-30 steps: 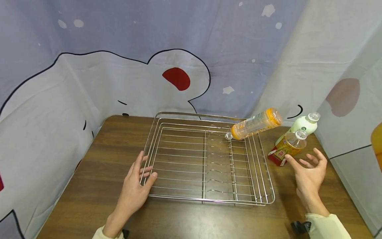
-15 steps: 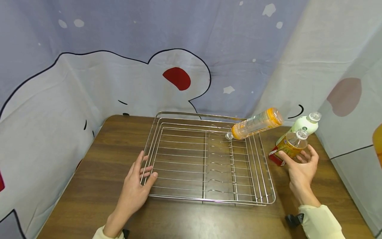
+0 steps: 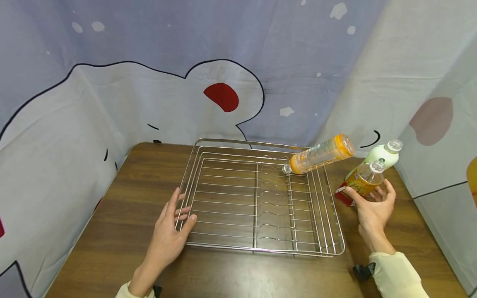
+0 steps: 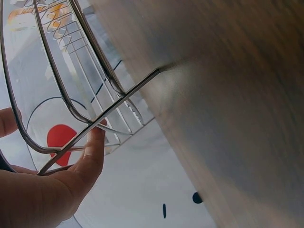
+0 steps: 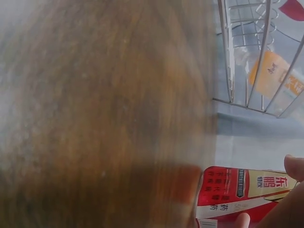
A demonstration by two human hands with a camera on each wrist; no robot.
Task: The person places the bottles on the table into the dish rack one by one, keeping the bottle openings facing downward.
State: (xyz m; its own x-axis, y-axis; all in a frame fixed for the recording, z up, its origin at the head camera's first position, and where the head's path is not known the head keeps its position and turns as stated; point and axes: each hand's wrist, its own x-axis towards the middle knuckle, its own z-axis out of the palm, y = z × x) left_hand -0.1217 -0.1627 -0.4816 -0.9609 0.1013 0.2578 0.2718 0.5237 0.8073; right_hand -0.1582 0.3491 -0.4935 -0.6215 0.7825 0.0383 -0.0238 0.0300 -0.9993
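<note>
A silver wire dish rack point(image 3: 255, 211) stands on the wooden table. My left hand point(image 3: 169, 231) holds its left side, thumb inside the rim; a finger point(image 4: 95, 147) shows behind the wires in the left wrist view. An orange-labelled clear plastic bottle point(image 3: 318, 155) leans neck down in the rack's back right corner. Right of the rack, my right hand point(image 3: 374, 209) grips a red-and-yellow-labelled drink bottle point(image 3: 359, 184), thumb on the near side and fingers round the far side. That label point(image 5: 237, 194) fills the lower right of the right wrist view.
A pale green bottle point(image 3: 385, 155) stands right behind the gripped one, partly hidden by it. Printed curtains point(image 3: 149, 99) enclose the table point(image 3: 112, 231) at the back and both sides.
My right hand has moved left and in to the red-and-yellow bottle, and its thumb and fingers have closed round it. The left hand, rack and leaning bottle stay put.
</note>
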